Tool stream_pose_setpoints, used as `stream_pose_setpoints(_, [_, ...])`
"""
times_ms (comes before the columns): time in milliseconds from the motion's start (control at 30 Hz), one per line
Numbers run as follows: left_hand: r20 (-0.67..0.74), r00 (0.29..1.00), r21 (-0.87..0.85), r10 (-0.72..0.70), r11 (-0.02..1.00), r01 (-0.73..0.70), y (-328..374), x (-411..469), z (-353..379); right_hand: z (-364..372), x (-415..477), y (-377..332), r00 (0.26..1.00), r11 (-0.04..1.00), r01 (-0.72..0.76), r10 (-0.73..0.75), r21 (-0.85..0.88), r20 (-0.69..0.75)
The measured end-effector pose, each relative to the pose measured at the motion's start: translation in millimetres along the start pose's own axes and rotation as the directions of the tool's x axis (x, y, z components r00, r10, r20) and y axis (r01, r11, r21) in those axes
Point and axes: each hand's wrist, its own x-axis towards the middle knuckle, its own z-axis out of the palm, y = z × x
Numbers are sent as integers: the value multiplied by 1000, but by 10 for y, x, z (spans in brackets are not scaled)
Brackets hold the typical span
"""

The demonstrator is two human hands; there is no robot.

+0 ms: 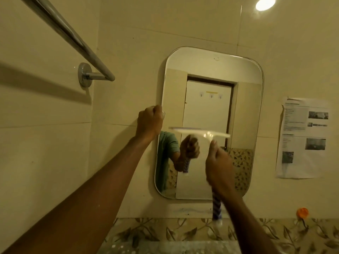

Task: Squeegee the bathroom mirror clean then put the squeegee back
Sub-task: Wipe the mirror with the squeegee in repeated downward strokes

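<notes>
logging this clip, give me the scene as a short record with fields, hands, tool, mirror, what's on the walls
left hand: closed on the left edge of the mirror
right hand: gripping the handle of the squeegee
squeegee: blade level, across the middle of the mirror; handle striped blue and white; blurred
mirror: rounded corners, on a tiled wall, reflecting a white door
towel rail: metal, on the wall upper left
paper sheet: printed, stuck to the wall right of the mirror
orange hook: on the wall, lower right
</notes>
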Motion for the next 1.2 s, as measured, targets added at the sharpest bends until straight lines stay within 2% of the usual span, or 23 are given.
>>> stream_pose_setpoints(133, [-35, 999, 25, 27, 999, -26, -60, -107, 54, -52, 427, -54, 998, 998, 50, -51, -50, -24])
stream_pose_setpoints(233, [-30, 1000, 47, -9, 999, 10, -95, -119, 62, 72, -52, 254, 1000, 999, -14, 14, -31, 3])
stream_pose_setpoints(367, [-51, 998, 81, -21, 996, 25, -148, -259, 76, 53, -726, 542, 988, 988, -117, 126, -100, 89])
stream_pose_setpoints(467, [-73, 995, 76, -62, 995, 68, -133, -283, 66, -104, -631, 536, 978, 988, -125, 138, -93, 156])
stream_pose_setpoints(567, [-55, 995, 87, -83, 992, 88, -120, -277, 51, -362, -69, 459, 996, 993, -56, 63, -102, 69])
stream_pose_setpoints(667, [-60, 993, 105, -102, 989, 108, -104, -294, 48, -571, 410, 445, 998, 997, -56, 55, -61, -5])
stream_pose_setpoints(967, [-61, 989, 87, -136, 986, 141, -126, -294, 38, -352, -445, 895, 980, 973, -186, 194, -136, 42])
stream_pose_setpoints(1100, [-61, 985, 27, -159, 987, 161, -130, -317, 27, -478, -209, 806, 980, 977, -192, 196, -90, 41])
stream_pose_setpoints(1200, [-79, 982, -21, -171, 985, 170, -148, -377, 53, -601, 187, 729, 988, 988, -153, 152, -19, -26])
